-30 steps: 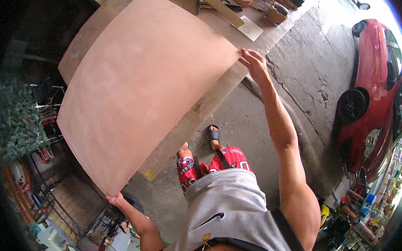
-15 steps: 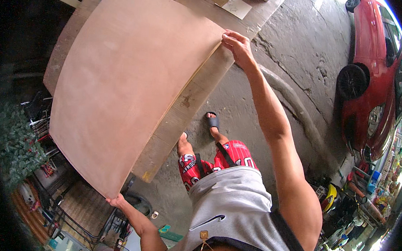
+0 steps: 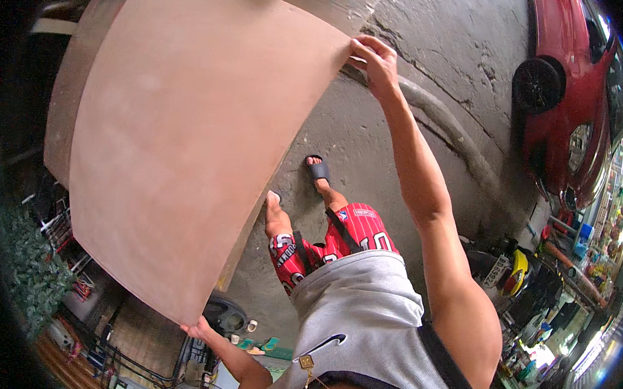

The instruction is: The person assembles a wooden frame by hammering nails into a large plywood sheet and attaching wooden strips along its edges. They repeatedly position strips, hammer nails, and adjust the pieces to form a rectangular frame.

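A large, thin, pale pinkish-brown wooden sheet (image 3: 181, 131), seemingly plywood, lies over a work table (image 3: 73, 111) whose surface shows past the sheet's far left side and at the top. My right hand (image 3: 376, 60) pinches the sheet's upper right corner, thumb and fingers closed on it. At the bottom corner my left hand (image 3: 194, 328) grips the same sheet, with part of its fingers hidden. The sheet's near side overhangs the table and covers most of the table's near edge.
A red car (image 3: 571, 88) stands at the right on a concrete floor (image 3: 412, 150) with a raised, cracked ridge. Crowded shelves and tools line the lower right. Dark green foliage (image 3: 33, 271), a black round base (image 3: 226, 315) and green slippers (image 3: 270, 344) lie lower left.
The sheet has shifted toward me, now hiding most of the table strip that showed along its near side. Both hands moved with it, still holding the corners.
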Demonstrator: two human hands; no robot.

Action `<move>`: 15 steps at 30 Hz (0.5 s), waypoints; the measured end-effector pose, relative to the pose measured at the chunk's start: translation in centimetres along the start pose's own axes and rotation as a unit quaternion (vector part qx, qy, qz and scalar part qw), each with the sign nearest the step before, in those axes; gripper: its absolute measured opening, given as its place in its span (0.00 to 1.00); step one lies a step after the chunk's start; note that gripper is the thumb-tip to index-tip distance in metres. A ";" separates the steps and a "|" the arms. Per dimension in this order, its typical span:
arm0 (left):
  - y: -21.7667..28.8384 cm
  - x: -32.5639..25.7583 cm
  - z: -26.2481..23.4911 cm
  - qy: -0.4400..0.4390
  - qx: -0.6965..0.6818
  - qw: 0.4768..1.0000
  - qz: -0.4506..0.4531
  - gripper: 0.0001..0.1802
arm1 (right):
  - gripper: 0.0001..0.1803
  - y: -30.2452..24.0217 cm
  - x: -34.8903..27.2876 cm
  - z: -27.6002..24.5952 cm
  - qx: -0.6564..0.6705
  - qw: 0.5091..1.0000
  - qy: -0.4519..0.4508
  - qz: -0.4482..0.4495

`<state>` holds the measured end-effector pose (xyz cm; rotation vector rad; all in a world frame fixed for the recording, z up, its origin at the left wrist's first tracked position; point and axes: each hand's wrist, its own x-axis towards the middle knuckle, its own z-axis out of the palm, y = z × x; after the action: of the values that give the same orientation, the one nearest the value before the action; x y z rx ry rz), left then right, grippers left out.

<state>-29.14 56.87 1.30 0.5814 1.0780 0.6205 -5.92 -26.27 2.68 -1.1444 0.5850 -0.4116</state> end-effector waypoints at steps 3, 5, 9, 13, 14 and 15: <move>0.3 0.4 0.8 0.003 0.028 1.000 -0.007 0.31 | 0.12 1.2 -0.3 0.1 -0.007 0.999 -0.005 -0.040; 0.4 1.4 0.8 0.018 0.045 0.999 -0.003 0.31 | 0.12 2.1 -0.5 0.1 -0.008 0.998 0.000 -0.062; 0.3 4.0 0.0 0.054 0.054 0.997 -0.002 0.32 | 0.11 3.5 -0.8 0.5 0.030 0.996 0.006 -0.086; 1.1 5.8 -0.4 0.075 0.070 0.995 0.010 0.31 | 0.09 4.0 -1.5 0.5 0.089 0.994 0.037 -0.053; 1.5 5.8 -0.4 0.077 0.065 0.995 0.003 0.31 | 0.09 4.1 -1.7 0.4 0.098 0.993 0.030 -0.059; 1.6 5.8 -0.5 0.079 0.077 0.994 0.007 0.30 | 0.09 4.2 -1.9 0.4 0.105 0.992 0.030 -0.056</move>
<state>-27.87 62.17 -1.33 0.6833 1.2790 0.6053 -7.12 -23.34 -0.68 -0.9685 0.5185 -0.5921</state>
